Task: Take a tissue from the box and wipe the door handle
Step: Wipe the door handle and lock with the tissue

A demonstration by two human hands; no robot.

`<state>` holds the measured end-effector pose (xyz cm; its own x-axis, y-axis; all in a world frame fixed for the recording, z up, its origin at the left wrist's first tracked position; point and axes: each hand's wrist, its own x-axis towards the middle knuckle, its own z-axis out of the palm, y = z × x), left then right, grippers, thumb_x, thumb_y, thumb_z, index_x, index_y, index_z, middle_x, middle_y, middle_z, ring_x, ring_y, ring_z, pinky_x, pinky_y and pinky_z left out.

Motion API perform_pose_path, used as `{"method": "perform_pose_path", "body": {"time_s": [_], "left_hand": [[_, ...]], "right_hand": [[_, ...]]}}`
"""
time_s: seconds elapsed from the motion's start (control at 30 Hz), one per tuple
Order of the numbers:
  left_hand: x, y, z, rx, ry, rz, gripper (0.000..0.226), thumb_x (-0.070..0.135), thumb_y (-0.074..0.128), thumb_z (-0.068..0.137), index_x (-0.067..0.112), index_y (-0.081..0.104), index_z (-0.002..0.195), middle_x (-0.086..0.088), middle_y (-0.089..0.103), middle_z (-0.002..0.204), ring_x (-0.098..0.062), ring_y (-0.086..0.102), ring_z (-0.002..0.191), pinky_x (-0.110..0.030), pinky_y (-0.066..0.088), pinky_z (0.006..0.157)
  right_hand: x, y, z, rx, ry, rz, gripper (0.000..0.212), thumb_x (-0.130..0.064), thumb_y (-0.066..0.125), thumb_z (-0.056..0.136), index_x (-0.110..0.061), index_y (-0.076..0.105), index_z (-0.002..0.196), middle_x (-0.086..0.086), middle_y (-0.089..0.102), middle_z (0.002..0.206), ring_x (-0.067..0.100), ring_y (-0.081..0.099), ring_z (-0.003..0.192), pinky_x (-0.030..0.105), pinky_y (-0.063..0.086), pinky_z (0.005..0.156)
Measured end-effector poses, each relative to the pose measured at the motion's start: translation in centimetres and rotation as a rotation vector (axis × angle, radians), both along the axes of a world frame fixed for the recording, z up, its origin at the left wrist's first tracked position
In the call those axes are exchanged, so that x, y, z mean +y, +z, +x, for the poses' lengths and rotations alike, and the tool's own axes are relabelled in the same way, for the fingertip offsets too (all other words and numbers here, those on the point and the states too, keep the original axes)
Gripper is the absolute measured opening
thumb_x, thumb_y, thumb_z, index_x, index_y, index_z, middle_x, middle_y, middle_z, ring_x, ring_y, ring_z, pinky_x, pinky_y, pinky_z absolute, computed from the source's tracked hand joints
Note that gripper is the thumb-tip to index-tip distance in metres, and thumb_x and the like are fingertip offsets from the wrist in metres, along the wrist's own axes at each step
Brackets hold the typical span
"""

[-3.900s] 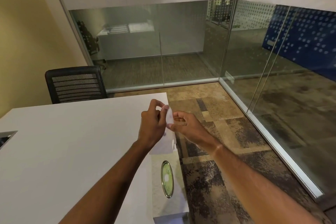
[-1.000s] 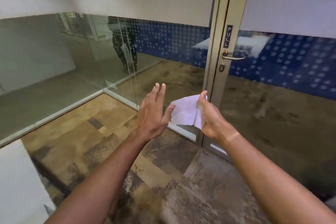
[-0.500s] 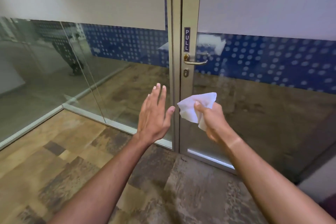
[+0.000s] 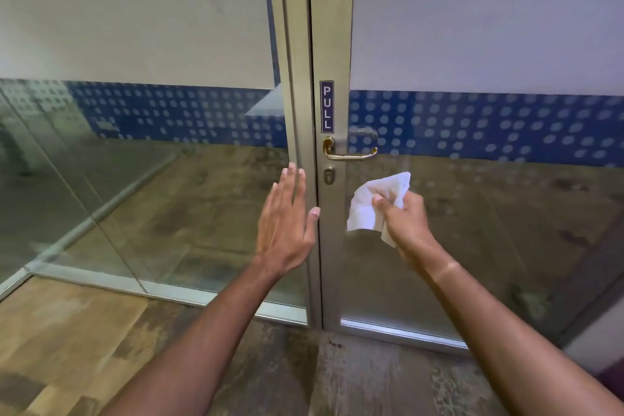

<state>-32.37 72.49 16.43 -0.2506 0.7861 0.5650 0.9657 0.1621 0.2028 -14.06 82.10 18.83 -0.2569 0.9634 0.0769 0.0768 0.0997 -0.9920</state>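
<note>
A brass lever door handle [image 4: 351, 151] sits on the metal-framed glass door [image 4: 332, 44], under a blue PULL sign [image 4: 326, 106] and above a keyhole [image 4: 329, 176]. My right hand [image 4: 403, 216] grips a crumpled white tissue [image 4: 368, 203], held below and slightly right of the handle, not touching it. My left hand [image 4: 287, 223] is raised flat with fingers together and thumb out, in front of the door frame's left post. The tissue box is out of view.
Glass partition walls [image 4: 135, 179] with frosted upper bands run left and right of the door. Patterned brown carpet tiles [image 4: 101, 348] cover the floor in front of me. A metal sill [image 4: 388, 331] runs along the door's base.
The view has turned from the table and closed in on the door. My right hand with the tissue has risen toward the handle; my left hand stays raised and open.
</note>
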Motion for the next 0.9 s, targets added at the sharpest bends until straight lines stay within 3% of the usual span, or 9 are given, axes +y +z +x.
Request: {"method": "perform_pose_path", "body": {"time_s": [0.13,0.3,0.37,0.43,0.57,0.63,0.77,0.83,0.9], "left_hand": [[3.1,-0.7,-3.3,0.0,-0.026,-0.016,0.073,0.039,0.036,0.096,0.009,0.005,0.155,-0.009,0.0,0.164,-0.017,-0.003,0.151,-0.035,0.002,0.123],[7.3,-1.2,-5.8,-0.009,-0.06,-0.021,0.074,0.038,0.039,0.096,0.008,0.006,0.155,-0.011,0.002,0.164,-0.019,-0.002,0.151,-0.039,0.008,0.123],[9.1,-1.2,-6.6,0.0,-0.066,-0.017,0.075,0.038,0.041,0.096,0.008,0.005,0.154,-0.012,0.002,0.163,-0.02,-0.001,0.151,-0.039,0.008,0.123],[11.1,-1.2,-7.4,0.004,-0.075,-0.007,0.075,0.036,0.044,0.095,0.008,0.006,0.154,-0.012,0.002,0.163,-0.019,-0.002,0.151,-0.037,0.006,0.123],[14.4,-1.3,-8.6,0.006,-0.072,-0.013,0.077,0.036,0.045,0.096,0.007,0.005,0.155,-0.012,-0.001,0.164,-0.019,-0.005,0.151,-0.037,0.003,0.123],[16.1,-1.3,-9.4,0.006,-0.073,-0.019,0.077,0.036,0.044,0.096,0.007,0.003,0.155,-0.012,-0.004,0.163,-0.02,-0.006,0.151,-0.038,0.004,0.123],[18.9,-1.4,-10.8,0.01,-0.062,-0.015,0.076,0.035,0.041,0.096,0.006,0.002,0.154,-0.015,-0.005,0.163,-0.022,-0.006,0.151,-0.041,0.007,0.124],[20.1,-1.6,-11.4,0.013,-0.07,-0.024,0.077,0.034,0.042,0.095,0.006,0.001,0.154,-0.015,-0.006,0.163,-0.022,-0.008,0.151,-0.042,0.008,0.124],[21.1,-1.7,-11.9,0.023,-0.081,-0.018,0.078,0.032,0.042,0.095,0.006,0.0,0.154,-0.015,-0.007,0.163,-0.023,-0.008,0.151,-0.042,0.008,0.123]], "right_hand": [[2.2,-0.1,-2.7,-0.056,-0.052,0.033,0.014,-0.018,0.059,0.091,-0.027,0.064,0.081,-0.005,0.07,0.091,0.012,0.066,0.091,0.029,0.049,0.066],[5.1,0.9,-5.0,-0.225,-0.094,0.157,0.014,-0.014,0.054,0.088,-0.017,0.068,0.086,0.0,0.07,0.085,0.021,0.067,0.086,0.042,0.056,0.074],[6.3,1.6,-5.9,-0.29,-0.088,0.23,0.022,-0.008,0.048,0.083,-0.02,0.064,0.075,-0.005,0.067,0.074,0.017,0.066,0.075,0.036,0.056,0.061],[7.8,2.3,-6.8,-0.359,-0.084,0.301,0.029,-0.002,0.045,0.078,-0.025,0.059,0.067,-0.011,0.062,0.068,0.006,0.061,0.066,0.025,0.046,0.049],[11.0,2.8,-8.6,-0.492,-0.038,0.424,0.025,0.008,0.047,0.078,-0.013,0.06,0.074,-0.007,0.056,0.062,0.008,0.055,0.057,0.012,0.035,0.041],[12.7,2.8,-9.8,-0.573,-0.026,0.49,0.022,0.006,0.051,0.085,-0.003,0.065,0.1,-0.001,0.06,0.073,0.01,0.058,0.063,0.011,0.035,0.044],[15.1,2.8,-12.2,-0.647,0.027,0.591,0.047,0.01,0.055,0.086,-0.003,0.054,0.131,0.017,0.067,0.11,0.028,0.067,0.091,0.02,0.05,0.06],[16.2,2.7,-13.4,-0.687,0.07,0.594,0.052,0.012,0.055,0.086,-0.004,0.052,0.135,0.017,0.064,0.118,0.029,0.066,0.094,0.024,0.054,0.067],[17.2,2.6,-14.6,-0.72,0.103,0.65,0.044,0.013,0.054,0.083,-0.005,0.06,0.123,0.015,0.066,0.112,0.028,0.065,0.093,0.034,0.058,0.072]]}}
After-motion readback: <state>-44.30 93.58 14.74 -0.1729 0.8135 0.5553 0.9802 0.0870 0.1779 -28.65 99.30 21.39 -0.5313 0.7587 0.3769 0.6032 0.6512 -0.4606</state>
